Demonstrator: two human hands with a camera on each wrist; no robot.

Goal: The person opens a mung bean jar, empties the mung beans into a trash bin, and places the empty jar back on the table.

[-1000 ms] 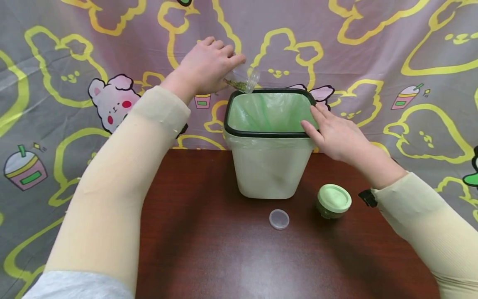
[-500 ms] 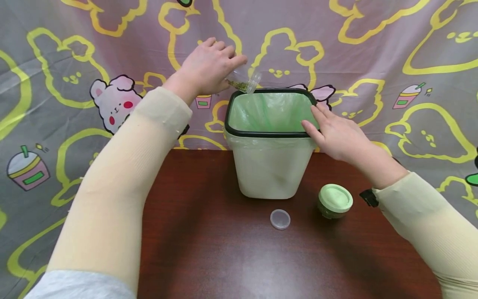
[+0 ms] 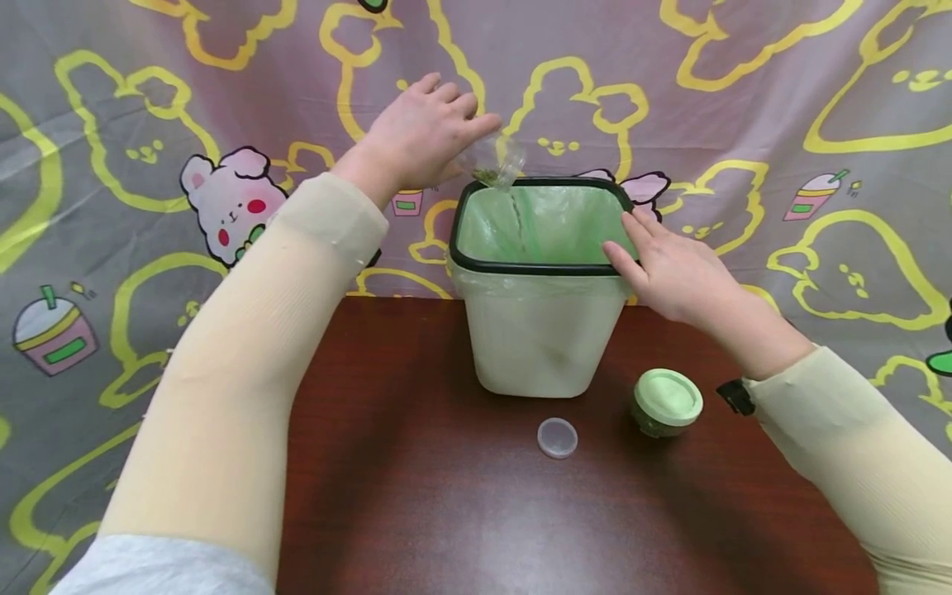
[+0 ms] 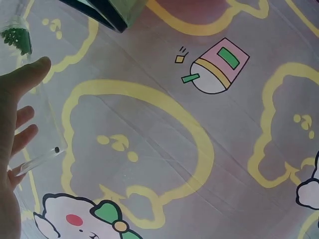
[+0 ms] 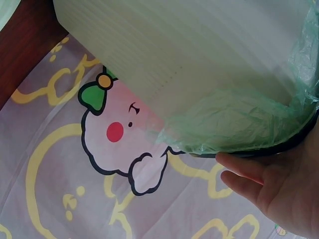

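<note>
My left hand (image 3: 424,132) grips a clear plastic jar (image 3: 510,157), its mouth tipped down over the left rim of the bin. Small green bits (image 4: 17,41) lie near the jar's mouth, and a thin stream of them (image 3: 517,216) falls inside the bin. The white bin (image 3: 543,330) has a black rim and a green plastic liner (image 3: 561,219). At the bin's right side, my right hand (image 3: 677,268) rests on the rim with fairly straight fingers, the thumb reaching over it. In the right wrist view, two fingers (image 5: 244,172) lie just outside the rim.
A small translucent lid (image 3: 557,438) lies flat on the dark red table (image 3: 402,496) before the bin. To its right stands a small dark container with a pale green lid (image 3: 668,397). A patterned cloth (image 3: 245,83) hangs behind the bin.
The jar has tipped further and shifted slightly right with my left hand. Bits now stream into the bin, with fewer visible in the jar. My right hand keeps its place.
</note>
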